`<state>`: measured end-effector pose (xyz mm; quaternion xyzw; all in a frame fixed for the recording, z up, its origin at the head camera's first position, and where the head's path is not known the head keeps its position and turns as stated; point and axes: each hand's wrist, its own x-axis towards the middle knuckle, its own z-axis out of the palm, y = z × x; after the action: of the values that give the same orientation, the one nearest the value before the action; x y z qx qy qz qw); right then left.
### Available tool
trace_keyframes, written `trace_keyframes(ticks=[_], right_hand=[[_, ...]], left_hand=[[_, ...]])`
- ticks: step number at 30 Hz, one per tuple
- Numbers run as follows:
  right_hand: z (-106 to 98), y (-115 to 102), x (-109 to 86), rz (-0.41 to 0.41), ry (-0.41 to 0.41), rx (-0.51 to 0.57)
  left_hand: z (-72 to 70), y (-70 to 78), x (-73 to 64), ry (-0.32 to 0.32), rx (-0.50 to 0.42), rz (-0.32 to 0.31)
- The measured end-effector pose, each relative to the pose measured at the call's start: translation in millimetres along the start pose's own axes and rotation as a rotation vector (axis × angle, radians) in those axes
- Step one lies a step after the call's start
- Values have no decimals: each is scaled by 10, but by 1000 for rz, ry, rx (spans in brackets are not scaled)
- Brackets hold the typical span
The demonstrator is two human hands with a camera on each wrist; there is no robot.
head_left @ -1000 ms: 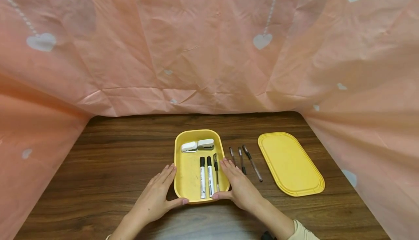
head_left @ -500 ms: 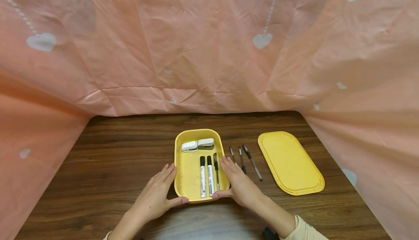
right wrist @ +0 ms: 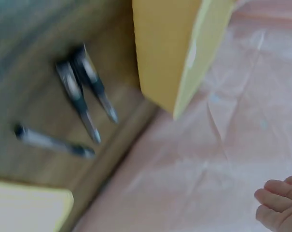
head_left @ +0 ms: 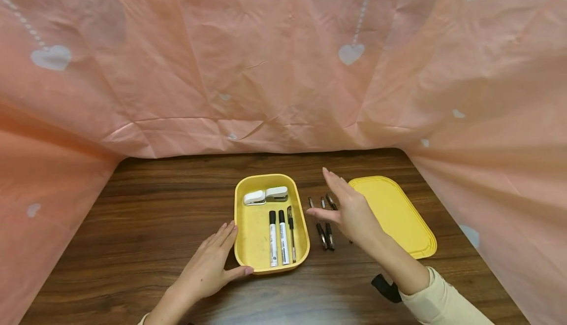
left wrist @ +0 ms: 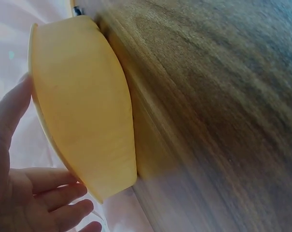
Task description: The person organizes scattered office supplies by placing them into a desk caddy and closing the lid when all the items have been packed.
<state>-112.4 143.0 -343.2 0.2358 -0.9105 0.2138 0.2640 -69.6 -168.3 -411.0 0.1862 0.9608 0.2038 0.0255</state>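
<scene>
A yellow plastic box (head_left: 252,241) stands on the wooden table. Inside lie two white staplers (head_left: 276,193) end to end, two black-capped white markers (head_left: 283,239) and a black gel pen (head_left: 291,231). My left hand (head_left: 210,263) rests against the box, its fingers along the left side and its thumb at the near edge; the left wrist view shows the fingers (left wrist: 59,193) at the rim. My right hand (head_left: 356,214) hovers right of the box, holding nothing, over several gel pens (head_left: 329,234). It partly hides one pen.
The yellow lid (head_left: 398,216) lies flat to the right, partly behind my right hand. A pink curtain (head_left: 266,83) with white hearts closes off the back and sides of the table. A black strap (head_left: 386,288) hangs under the right wrist.
My right hand has left the right side of the box and moved right and up, over the loose pens and the lid's near side. My left hand stays at the box.
</scene>
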Motion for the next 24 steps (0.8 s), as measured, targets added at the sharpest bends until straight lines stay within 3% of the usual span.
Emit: trace_keyframes(ticks=[4,9,16,24], right_hand=[[-133,119,66,44,62,-28],[-158,280,36,125,77,-75],[48,404,-159,139,27,-102],[296,390,-316,199,-91,-76]], left_hand=[[4,-9,-11,2,-1,3],[6,-15,-20,6,-3,6],[1,-22,-23,3,-2,9],[8,-29,-25,-3,-7,12]])
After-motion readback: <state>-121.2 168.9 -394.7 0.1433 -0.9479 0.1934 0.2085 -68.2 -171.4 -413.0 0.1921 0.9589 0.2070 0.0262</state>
